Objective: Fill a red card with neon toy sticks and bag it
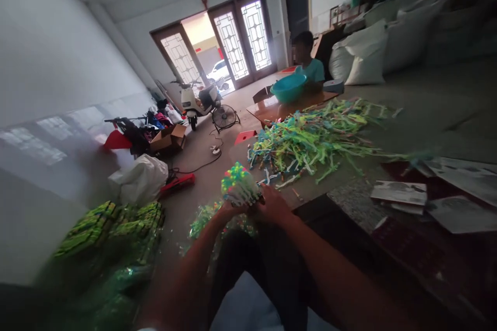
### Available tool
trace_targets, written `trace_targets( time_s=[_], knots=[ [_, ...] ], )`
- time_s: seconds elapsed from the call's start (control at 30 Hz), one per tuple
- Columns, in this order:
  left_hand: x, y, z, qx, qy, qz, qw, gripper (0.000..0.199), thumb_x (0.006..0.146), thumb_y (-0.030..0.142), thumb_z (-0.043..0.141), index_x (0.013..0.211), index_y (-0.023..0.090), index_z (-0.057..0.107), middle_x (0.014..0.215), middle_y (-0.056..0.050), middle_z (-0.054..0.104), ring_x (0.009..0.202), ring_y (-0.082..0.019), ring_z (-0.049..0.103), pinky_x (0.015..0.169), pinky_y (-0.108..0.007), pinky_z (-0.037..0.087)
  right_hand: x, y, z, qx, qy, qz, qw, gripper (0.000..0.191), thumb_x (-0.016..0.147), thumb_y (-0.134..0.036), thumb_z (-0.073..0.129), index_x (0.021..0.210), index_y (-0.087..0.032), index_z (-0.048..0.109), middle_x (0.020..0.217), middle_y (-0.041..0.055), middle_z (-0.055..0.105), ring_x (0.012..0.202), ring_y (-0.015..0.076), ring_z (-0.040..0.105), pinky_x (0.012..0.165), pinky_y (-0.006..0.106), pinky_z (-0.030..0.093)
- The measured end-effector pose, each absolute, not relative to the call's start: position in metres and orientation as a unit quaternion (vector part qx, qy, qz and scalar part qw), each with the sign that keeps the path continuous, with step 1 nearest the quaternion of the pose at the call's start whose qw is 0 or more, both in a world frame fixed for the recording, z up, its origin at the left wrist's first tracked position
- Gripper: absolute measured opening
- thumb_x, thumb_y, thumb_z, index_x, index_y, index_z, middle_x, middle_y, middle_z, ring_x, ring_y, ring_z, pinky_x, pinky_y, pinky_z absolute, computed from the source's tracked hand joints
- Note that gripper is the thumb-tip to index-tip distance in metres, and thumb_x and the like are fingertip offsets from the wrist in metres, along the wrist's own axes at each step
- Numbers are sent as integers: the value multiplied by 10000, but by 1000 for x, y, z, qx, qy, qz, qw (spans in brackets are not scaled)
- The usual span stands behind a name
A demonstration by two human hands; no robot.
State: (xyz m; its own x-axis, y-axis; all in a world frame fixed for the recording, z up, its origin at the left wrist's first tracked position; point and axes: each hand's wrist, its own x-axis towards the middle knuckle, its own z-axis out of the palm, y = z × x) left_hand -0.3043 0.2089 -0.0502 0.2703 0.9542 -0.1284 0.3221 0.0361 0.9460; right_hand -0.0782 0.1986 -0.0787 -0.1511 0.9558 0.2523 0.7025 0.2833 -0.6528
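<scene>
A bundle of white strands with green, yellow and pink tips [238, 183] is held upright between my two hands, above my knees. My left hand [232, 209] is closed round the bundle's lower left side. At its lower right, my right hand [272, 204] grips the base near a dark part. Finger details are dim and partly hidden by the bundle. Beyond my hands, a large heap of green, blue and white strands [310, 139] lies spread out. More bright-tipped pieces [205, 217] lie below, left of my knees.
A person [312, 69] sits behind a teal basin [289, 88] on a low table [267, 108]. Green bundles [87, 227] and a white sack [142, 178] are at left. Papers [399, 194] lie at right. A fan [225, 117] and scooter [194, 103] stand farther back.
</scene>
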Motion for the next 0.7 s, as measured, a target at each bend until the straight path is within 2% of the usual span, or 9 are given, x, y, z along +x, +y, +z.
trace_targets(
  time_s=[0.1, 0.23, 0.3, 0.43, 0.53, 0.7],
  knots=[
    [-312, 212, -46, 630, 526, 276, 500, 497, 625, 409, 890, 1025, 144, 760, 953, -77, 766, 888, -253, 684, 857, -373, 540, -83, 207, -86, -544, -729, 235, 341, 864, 892, -412, 732, 1600, -92, 354, 1593, 240, 457, 1495, 304, 433, 1219, 444, 370],
    [-315, 206, -55, 638, 575, 231, 458, 412, 598, 335, 888, 937, 143, 756, 801, -31, 731, 826, -230, 656, 744, -313, 523, -84, 214, -88, -519, -715, 293, 366, 927, 848, -440, 745, 1603, -100, 328, 1602, 225, 447, 1499, 294, 424, 1208, 439, 381],
    [-311, 201, -61, 627, 578, 255, 456, 380, 609, 311, 874, 926, 144, 748, 796, -29, 732, 842, -234, 664, 742, -305, 528, -83, 214, -87, -512, -702, 321, 378, 889, 831, -459, 742, 1574, -145, 370, 1550, 187, 515, 1436, 290, 487, 1168, 445, 414],
    [-298, 197, -76, 598, 564, 325, 468, 394, 637, 279, 856, 991, 150, 743, 926, -69, 775, 917, -264, 695, 797, -333, 556, -80, 210, -85, -486, -697, 375, 370, 691, 841, -475, 710, 1431, -181, 504, 1305, 113, 674, 1194, 256, 618, 1032, 389, 486],
    [-290, 196, -86, 565, 586, 354, 460, 431, 637, 298, 872, 1015, 142, 735, 959, -97, 785, 941, -300, 713, 832, -385, 571, -79, 207, -84, -479, -699, 368, 382, 573, 848, -481, 684, 1316, -178, 553, 1205, 99, 687, 1088, 243, 633, 980, 369, 489],
    [-282, 194, -91, 552, 550, 408, 475, 557, 640, 306, 904, 1139, 145, 715, 1087, -142, 787, 1035, -347, 716, 921, -445, 576, -80, 205, -82, -489, -692, 358, 393, 505, 826, -490, 667, 1214, -183, 563, 1093, 74, 693, 983, 230, 648, 896, 345, 516]
  ],
)
